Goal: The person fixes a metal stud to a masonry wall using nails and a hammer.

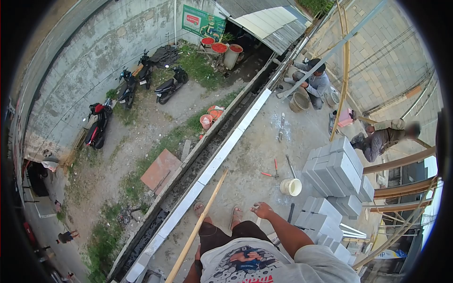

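My right hand (263, 210) hangs over the concrete floor in front of my body. Its fingers look loosely apart, with nothing seen in them. My left hand (197, 254) is low beside my thigh, mostly hidden, close to a long wooden pole (203, 217) that slants past my feet. Whether it grips the pole I cannot make out. Beyond my right hand are a white bucket (290, 187), a red-handled tool (273, 170) and a dark-handled bar (290, 166). A row of white blocks (212, 167) runs along the floor's edge to my left.
Stacked grey blocks (332, 167) stand at right. One person (314, 85) crouches by a mortar bucket (299, 101); another person (384, 137) bends farther right. Bamboo poles (346, 70) rise nearby. Past the edge lie a gutter (193, 177) and a lower yard with parked motorbikes (96, 125).
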`<state>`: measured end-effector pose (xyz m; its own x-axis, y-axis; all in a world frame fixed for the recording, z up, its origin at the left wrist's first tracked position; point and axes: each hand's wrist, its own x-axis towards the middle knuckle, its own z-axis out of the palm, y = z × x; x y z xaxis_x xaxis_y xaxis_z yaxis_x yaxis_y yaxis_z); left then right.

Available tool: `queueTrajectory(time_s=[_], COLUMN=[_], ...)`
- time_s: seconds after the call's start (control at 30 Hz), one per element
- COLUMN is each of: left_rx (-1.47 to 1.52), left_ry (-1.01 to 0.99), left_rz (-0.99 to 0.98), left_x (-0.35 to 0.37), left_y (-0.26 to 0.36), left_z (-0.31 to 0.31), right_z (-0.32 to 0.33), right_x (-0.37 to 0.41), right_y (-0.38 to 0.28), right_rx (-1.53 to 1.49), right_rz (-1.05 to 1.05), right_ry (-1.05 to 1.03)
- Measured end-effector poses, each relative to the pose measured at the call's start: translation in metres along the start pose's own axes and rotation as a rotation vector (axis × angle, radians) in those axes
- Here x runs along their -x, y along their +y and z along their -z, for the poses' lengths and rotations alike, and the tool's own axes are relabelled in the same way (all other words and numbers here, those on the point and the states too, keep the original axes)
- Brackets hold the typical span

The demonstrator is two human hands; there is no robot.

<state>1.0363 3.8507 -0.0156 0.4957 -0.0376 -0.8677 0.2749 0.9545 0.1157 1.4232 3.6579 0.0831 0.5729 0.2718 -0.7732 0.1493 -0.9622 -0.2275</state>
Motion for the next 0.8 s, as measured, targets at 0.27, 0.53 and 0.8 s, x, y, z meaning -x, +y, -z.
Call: queueTrajectory(time_s=[0.27,0.53,0.8], left_rx=[-0.104,-0.155,-0.232], left_ry=[0.282,0.415,0.392], left_rz=[-0.014,0.011,0.035], left_x=[-0.004,-0.004,-0.025], left_y=[-0.010,-0.001,-0.011], left_z=[0.004,-0.001,0.027], right_z=[-0.028,-0.029,-0.020], right_x=[-0.014,-0.015,-0.003], right_y=[0.016,0.010,-0.005], right_rx=[0.168,0.217,0.056], right_rz=[0.125,0.110,0.068], right_ry=[-0.035,-0.080,-0.096])
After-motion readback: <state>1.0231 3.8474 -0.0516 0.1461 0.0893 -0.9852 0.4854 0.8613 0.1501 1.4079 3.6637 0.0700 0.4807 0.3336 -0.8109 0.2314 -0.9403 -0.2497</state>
